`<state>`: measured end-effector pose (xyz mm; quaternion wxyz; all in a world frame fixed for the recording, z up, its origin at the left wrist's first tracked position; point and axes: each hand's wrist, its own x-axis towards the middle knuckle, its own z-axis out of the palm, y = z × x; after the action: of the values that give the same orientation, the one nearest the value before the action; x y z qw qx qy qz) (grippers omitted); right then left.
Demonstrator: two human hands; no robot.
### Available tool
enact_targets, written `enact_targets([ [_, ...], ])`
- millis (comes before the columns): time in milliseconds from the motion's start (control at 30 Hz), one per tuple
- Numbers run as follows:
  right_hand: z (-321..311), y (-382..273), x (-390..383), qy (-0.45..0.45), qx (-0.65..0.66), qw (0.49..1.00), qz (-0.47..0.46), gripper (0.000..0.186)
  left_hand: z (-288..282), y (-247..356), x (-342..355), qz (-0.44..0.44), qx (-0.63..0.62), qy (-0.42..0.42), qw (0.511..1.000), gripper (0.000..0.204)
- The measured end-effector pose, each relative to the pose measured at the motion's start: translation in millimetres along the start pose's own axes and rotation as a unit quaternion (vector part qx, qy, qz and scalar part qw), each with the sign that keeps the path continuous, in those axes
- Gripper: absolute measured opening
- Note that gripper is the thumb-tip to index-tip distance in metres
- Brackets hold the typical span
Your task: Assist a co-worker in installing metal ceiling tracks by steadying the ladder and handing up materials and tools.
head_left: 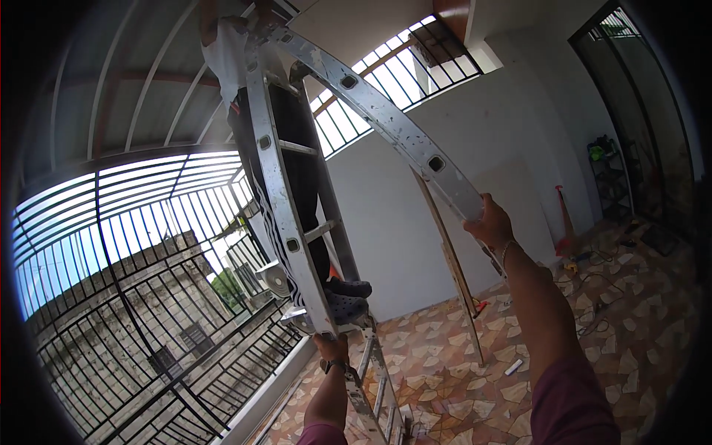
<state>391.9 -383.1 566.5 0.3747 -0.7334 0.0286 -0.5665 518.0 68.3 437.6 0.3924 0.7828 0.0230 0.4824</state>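
You clasp ladder (277, 185) with left hand (331, 346) and right hand (491, 224); co-worker (300, 185) already up, ladder seemingly braced; work left overhead unclear.

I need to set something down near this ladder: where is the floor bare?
The tiled floor looks bare between the ladder's lower legs and the small white piece, and between ladder and wooden plank. It is crowded at far right, around the yellow item and dark shelf, and just above the left hand, where shoes are.
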Motion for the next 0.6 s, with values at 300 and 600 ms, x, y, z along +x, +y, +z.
enact_targets([
  [300,6,8,4,-0.005,0.017,1.000,0.010,0.060,5,-3,1,-0.001,0.007,0.009,1.000,0.058],
  [600,3,1,1,-0.010,0.013,1.000,0.010,0.062,18,-32,11,0.036,-0.018,0.022,0.999,0.059],
])
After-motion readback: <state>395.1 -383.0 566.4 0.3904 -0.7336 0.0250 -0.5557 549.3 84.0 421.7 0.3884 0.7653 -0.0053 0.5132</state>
